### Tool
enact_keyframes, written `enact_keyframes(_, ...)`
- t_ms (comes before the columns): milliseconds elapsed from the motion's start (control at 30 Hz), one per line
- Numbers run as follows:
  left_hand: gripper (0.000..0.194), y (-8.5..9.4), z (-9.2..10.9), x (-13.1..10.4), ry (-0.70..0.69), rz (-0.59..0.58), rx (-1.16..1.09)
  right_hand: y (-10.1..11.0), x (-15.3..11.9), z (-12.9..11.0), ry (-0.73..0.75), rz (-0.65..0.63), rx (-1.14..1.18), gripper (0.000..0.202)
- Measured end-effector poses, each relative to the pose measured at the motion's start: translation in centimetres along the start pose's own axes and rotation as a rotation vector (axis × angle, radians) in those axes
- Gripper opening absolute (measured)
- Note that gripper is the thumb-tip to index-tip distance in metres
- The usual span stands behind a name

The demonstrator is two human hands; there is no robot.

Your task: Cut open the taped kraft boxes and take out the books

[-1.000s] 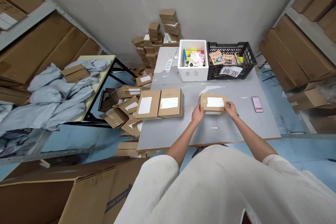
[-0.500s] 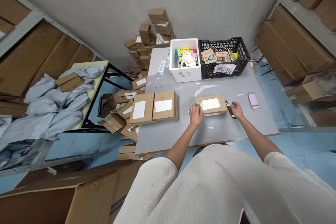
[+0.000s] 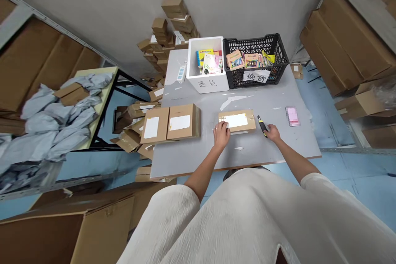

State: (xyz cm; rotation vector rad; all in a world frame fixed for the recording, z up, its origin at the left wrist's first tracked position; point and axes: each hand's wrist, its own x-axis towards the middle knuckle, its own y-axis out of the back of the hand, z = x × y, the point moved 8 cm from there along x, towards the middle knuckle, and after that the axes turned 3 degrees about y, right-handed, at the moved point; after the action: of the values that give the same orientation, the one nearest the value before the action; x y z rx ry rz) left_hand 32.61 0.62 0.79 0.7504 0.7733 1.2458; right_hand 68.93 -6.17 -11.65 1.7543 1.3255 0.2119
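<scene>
Small labelled carton (image 3: 236, 121) is lying on the grey table (image 3: 198, 152), back from its near edge. The left hand (image 3: 222, 134) is resting open, fingers bent over the carton's left end; the right hand (image 3: 272, 133) is gripping the near end of a black-and-yellow utility knife (image 3: 262, 125), just beside the carton's right end. Tabletop is separating the carton from paired cartons (image 3: 168, 123) leftward and the knife from a pink phone (image 3: 292, 116) rightward. Pale torn patches are marking the surface. Behind, a white foam box (image 3: 208, 83) and black crate (image 3: 256, 78) are holding books; blue floor (image 3: 355, 169) is surrounding the table.
</scene>
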Motion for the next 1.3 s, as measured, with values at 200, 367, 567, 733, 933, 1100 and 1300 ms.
enact_keyframes(200,0.047,-0.7,0.2,-0.3,0.049,0.05,0.036,-2.6,0.8,0.0,0.025,-0.053,-0.114,0.063)
enact_keyframes(367,0.049,-1.1,0.2,-0.3,0.066,0.067,0.053,-3.6,1.2,0.0,0.036,-0.054,-0.135,0.076)
enact_keyframes(567,0.048,-1.2,0.0,-0.4,0.052,0.079,0.049,-2.5,1.1,-0.4,0.01,-0.106,-0.107,0.077)
enact_keyframes(733,0.045,-1.5,0.0,-0.5,-0.022,0.107,0.088,1.6,0.9,-0.6,-0.094,-0.007,0.02,0.049)
enact_keyframes(933,0.043,-1.3,0.6,-1.0,-0.142,0.123,0.153,6.9,0.5,-5.1,0.024,0.026,0.244,0.047)
enact_keyframes(1100,0.043,-1.2,0.6,-1.4,-0.222,0.077,0.131,7.2,-2.6,-16.1,0.52,-0.092,-0.03,0.046)
enact_keyframes(1300,0.052,-1.6,0.3,-1.6,-0.291,0.044,0.079,1.9,-6.6,-25.6,0.792,-0.26,-0.494,0.043)
